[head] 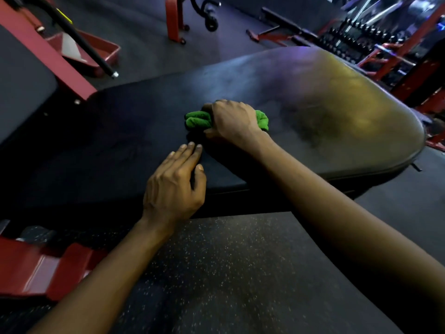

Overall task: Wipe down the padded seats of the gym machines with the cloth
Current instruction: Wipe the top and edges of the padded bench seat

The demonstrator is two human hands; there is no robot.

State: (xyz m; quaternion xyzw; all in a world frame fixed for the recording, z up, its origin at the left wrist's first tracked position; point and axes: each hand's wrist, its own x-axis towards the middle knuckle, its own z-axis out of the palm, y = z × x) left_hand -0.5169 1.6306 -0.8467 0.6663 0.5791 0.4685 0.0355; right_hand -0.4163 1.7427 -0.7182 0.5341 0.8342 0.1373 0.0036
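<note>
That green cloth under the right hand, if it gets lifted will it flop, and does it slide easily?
Probably floppy: the green cloth is crumpled into soft folds bulging from both sides of the right hand. Likely light, since one hand bunches it whole. It should glide easily over the padded seat, whose surface looks smooth and shiny.

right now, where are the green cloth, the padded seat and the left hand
green cloth (197, 120), head view, on its bunched left end
padded seat (313, 92), head view, on bare upholstery near its rounded end
left hand (172, 189), head view, on the back of the hand
</note>
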